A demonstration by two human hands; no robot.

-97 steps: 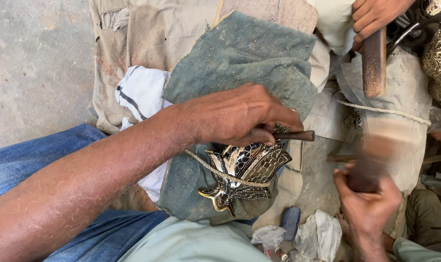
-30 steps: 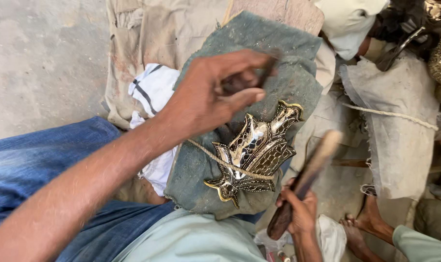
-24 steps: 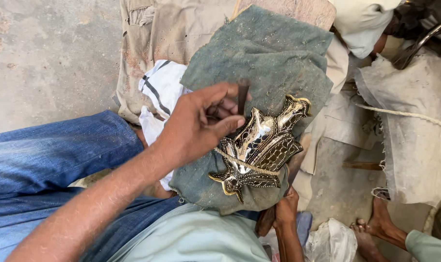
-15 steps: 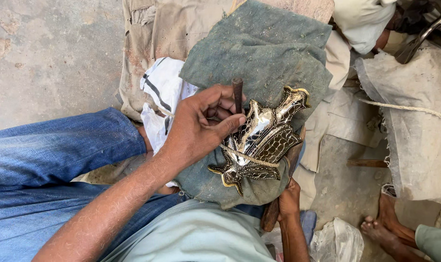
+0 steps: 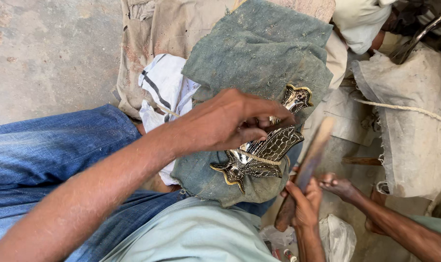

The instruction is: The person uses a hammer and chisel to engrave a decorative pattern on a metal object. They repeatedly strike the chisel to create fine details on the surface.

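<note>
A shiny brass and silver ornament [image 5: 266, 150] shaped like a winged figure lies on a green cloth pad [image 5: 259, 53], tied down by a thin string. My left hand [image 5: 230, 121] rests over its upper part, fingers pinched on a small dark punch [image 5: 278, 125] that is mostly hidden. Low and to the right of the pad, my right hand [image 5: 305, 204] grips a wooden stick [image 5: 311, 153]. The stick is blurred and stands beside the ornament's right edge.
Another person's hand [image 5: 341, 187] and forearm reach in from the lower right, close to my right hand. A white striped rag [image 5: 164, 87] and tan cloth [image 5: 152, 34] lie behind the pad. A sack tied with rope [image 5: 414, 121] stands at the right; bare concrete [image 5: 45, 53] at the left.
My left hand has lowered over the ornament, covering more of it. My right hand has brought the wooden stick up beside the pad's right edge. Another person's hand has come in at the right.
</note>
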